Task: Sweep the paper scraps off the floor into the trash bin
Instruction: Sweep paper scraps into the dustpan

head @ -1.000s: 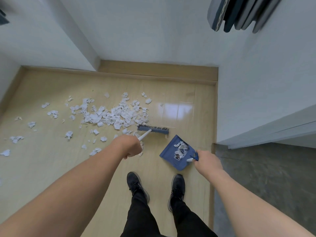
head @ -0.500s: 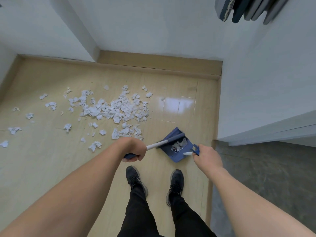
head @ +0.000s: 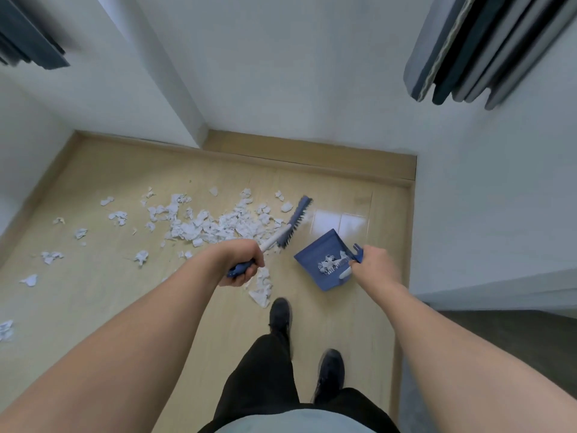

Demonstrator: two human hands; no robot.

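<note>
Bare floor (head: 337,198) btwn brush (head: 295,223) & back wall (head: 296,73), scraps (head: 218,225) crowd left

Both forearms are bare, no sleeves reaching the wrists, and neither the left hand (head: 242,264) nor the right hand (head: 373,265) wears a glove. Black trousers (head: 265,370) cover the legs, above dark shoes (head: 329,371). A pale grey shirt hem (head: 296,421) shows at 6 o'clock.

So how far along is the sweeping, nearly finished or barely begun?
Barely begun. A few scraps already lie in the blue dustpan, held by the right hand. The left hand grips the brush, its head beside the big pile of paper scraps on the floor. Most scraps remain, and no trash bin is in view.
</note>
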